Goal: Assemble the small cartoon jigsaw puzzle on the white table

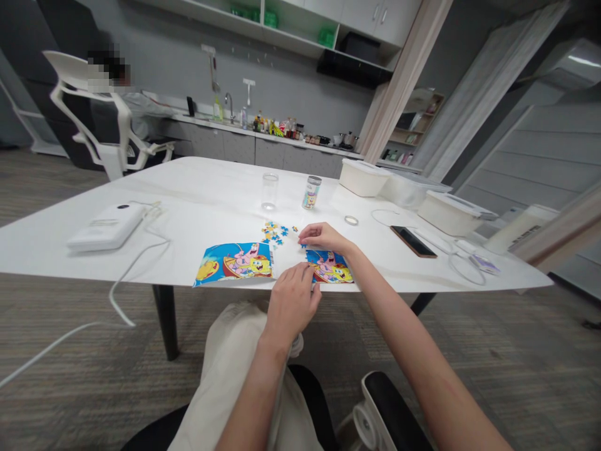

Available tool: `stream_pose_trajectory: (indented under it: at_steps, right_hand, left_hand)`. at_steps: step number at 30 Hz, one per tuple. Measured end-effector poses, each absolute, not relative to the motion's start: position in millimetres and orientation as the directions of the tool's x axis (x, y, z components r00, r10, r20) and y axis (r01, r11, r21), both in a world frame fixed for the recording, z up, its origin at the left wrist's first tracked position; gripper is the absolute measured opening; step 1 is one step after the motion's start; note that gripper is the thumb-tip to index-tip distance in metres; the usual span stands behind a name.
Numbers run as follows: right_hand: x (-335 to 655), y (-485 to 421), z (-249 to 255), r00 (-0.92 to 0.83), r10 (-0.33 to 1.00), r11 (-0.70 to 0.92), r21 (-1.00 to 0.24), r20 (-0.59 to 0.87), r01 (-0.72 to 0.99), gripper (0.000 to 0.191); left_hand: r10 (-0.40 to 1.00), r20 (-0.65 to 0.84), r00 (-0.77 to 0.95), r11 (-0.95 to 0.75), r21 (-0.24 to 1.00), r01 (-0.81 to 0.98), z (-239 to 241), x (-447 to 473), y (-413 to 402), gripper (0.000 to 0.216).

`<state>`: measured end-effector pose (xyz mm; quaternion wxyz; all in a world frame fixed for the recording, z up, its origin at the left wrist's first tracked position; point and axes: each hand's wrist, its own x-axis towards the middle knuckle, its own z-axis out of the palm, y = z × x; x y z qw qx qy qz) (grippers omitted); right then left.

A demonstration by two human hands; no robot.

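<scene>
A partly assembled jigsaw puzzle [332,268] with a cartoon picture lies near the table's front edge. My right hand [325,237] is over its upper left corner, thumb and fingertips pinched on a small blue puzzle piece [303,245]. At the puzzle's left edge rests my left hand [293,299], palm down with its fingers stretched out and nothing seen in them. To the left is a slightly curled picture sheet [235,263] showing the same cartoon scene. Several loose puzzle pieces [272,233] are scattered behind the sheet, in blue and yellow.
Behind the pieces stand a clear jar [269,193] and a printed canister [312,193]. A ring-shaped lid [351,220] and a phone [413,242] lie to the right, near white storage boxes [364,178]. A white device [107,227] with cables sits left. A person sits beyond the table.
</scene>
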<state>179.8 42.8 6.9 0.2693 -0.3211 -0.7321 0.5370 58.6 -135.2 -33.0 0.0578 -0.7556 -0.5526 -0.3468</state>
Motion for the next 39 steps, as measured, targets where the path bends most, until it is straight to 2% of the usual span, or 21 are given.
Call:
stream_pose_trajectory:
  at_steps: [4,15,21,24,26,29,33,39]
  right_hand:
    - [180,41,7,-0.671,0.741,0.186,-0.965,0.013,0.186,0.034]
    - [182,42,7,-0.71,0.704,0.254,-0.942,0.024,0.22,0.033]
    - [184,52,0,-0.704,0.701,0.359,-0.909,0.112,0.212,0.03]
    - [188,56,-1,-0.625,0.744,0.483,-0.836,0.235,0.261,0.023]
    - [194,51,-1,-0.552,0.754,0.587,-0.741,0.355,0.326,0.018]
    - [207,36,-2,-0.552,0.681,0.721,-0.571,0.481,0.392,0.02]
    - [220,14,-7,-0.602,0.607,0.789,-0.486,0.518,0.376,0.028]
    - [223,10,-14,-0.674,0.559,0.825,-0.407,0.483,0.393,0.038]
  left_hand:
    - [0.799,0.582,0.151,-0.383,0.298,0.875,-33,58,-135,0.024]
    - [0.81,0.566,0.154,-0.38,0.307,0.873,-33,59,-137,0.024]
    - [0.811,0.571,0.131,-0.358,0.306,0.882,-29,53,-126,0.025]
    - [0.811,0.569,0.137,-0.331,0.254,0.909,-22,43,-112,0.027]
    - [0.792,0.581,0.189,-0.358,0.19,0.914,-20,38,-105,0.028]
    - [0.773,0.58,0.258,-0.393,0.118,0.912,-20,35,-101,0.031]
    - [0.802,0.537,0.263,-0.376,0.11,0.92,-20,36,-103,0.032]
    - [0.807,0.527,0.266,-0.373,0.107,0.922,-19,36,-102,0.032]
